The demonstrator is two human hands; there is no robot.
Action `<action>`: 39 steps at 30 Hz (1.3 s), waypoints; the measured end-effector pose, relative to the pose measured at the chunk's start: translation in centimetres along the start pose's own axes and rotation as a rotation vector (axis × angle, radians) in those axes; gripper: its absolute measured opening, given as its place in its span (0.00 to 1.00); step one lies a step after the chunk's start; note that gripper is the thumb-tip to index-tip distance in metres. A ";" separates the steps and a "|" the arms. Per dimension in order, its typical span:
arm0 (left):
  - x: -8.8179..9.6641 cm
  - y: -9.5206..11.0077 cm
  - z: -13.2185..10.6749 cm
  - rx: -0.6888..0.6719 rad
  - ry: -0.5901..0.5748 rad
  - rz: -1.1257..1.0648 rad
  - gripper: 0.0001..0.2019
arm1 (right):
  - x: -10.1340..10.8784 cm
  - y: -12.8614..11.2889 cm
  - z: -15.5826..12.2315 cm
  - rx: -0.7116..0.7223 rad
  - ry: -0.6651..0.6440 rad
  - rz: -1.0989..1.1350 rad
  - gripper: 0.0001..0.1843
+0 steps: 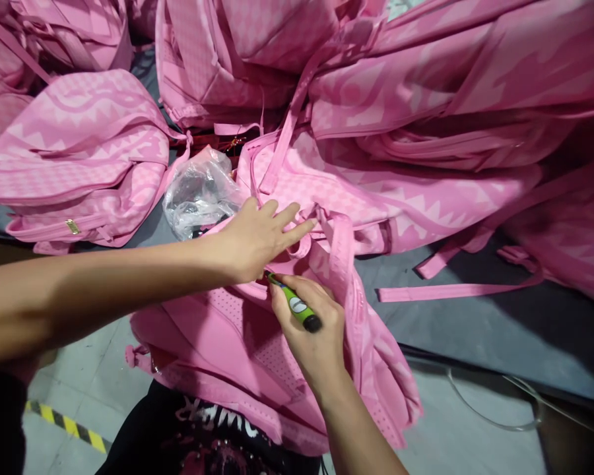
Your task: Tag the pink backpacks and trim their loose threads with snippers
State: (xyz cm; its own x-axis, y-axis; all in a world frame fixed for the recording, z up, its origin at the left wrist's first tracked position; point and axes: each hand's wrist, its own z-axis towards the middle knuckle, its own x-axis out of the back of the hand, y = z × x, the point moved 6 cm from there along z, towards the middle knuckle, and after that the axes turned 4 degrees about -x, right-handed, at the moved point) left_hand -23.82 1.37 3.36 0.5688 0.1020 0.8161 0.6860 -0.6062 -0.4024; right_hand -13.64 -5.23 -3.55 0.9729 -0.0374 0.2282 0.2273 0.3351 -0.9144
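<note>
The right hand point(313, 330) is closed around a green tool point(293, 301) shaped like a fat pen; the tool has a black end and a white oval spot, and its tip points up at the left hand, close to the edge of a pink bag point(193, 340); the left hand point(252, 241) is on the top part of this bag with its fingers spread out; its thumb is hidden, so I cannot tell if it is pinching any cloth.

The pink bag is tilted in front of the person, over their black clothes point(218, 419), with its back side showing; it has little dots on its soft parts, and a wide strap point(342, 254) is bent up just beside the right hand.

A crinkly clear plastic bag point(195, 191) is just past the left hand; more pink bags lie on the gray desk, one to the left point(79, 145) with a small gold tag point(72, 227), and others heaped behind and to the right; a thin pink strap point(455, 291) lies flat on the desk point(440, 336); down on the pale floor point(86, 356) there is yellow and black tape point(69, 425).
</note>
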 end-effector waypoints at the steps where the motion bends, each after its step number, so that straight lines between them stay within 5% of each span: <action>1: 0.0 -0.5 -0.4 0.014 -0.037 -0.004 0.53 | -0.1 0.1 -0.1 -0.007 -0.006 0.014 0.06; 4: 0.1 -1.9 -1.8 0.150 -0.082 -0.032 0.60 | -0.3 0.2 -0.5 -0.006 0.004 0.016 0.07; 9: -0.2 -1.4 -2.4 0.199 -0.057 0.004 0.58 | -0.6 0.3 -0.6 0.043 0.031 0.058 0.07; 22: -0.9 -1.9 -2.2 -0.005 0.040 0.094 0.38 | -1.8 0.4 0.2 0.042 -0.028 0.190 0.09; 26: -1.1 -2.2 -2.3 0.024 0.056 0.064 0.39 | -2.4 0.1 0.2 0.078 0.039 0.167 0.09; 31: -1.5 -2.2 -2.2 0.083 0.007 0.006 0.52 | -2.6 0.1 0.0 0.066 0.089 0.204 0.09; 39: -1.4 -2.4 -2.1 0.011 0.041 -0.044 0.43 | -2.5 0.6 -0.1 0.018 0.070 0.232 0.09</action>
State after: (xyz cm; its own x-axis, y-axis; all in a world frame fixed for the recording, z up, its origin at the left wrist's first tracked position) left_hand -27.21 1.01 4.00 0.5191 0.0964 0.8492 0.7151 -0.5931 -0.3699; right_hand -15.93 -5.00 -4.69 0.9997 -0.0224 -0.0113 -0.0025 0.3590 -0.9333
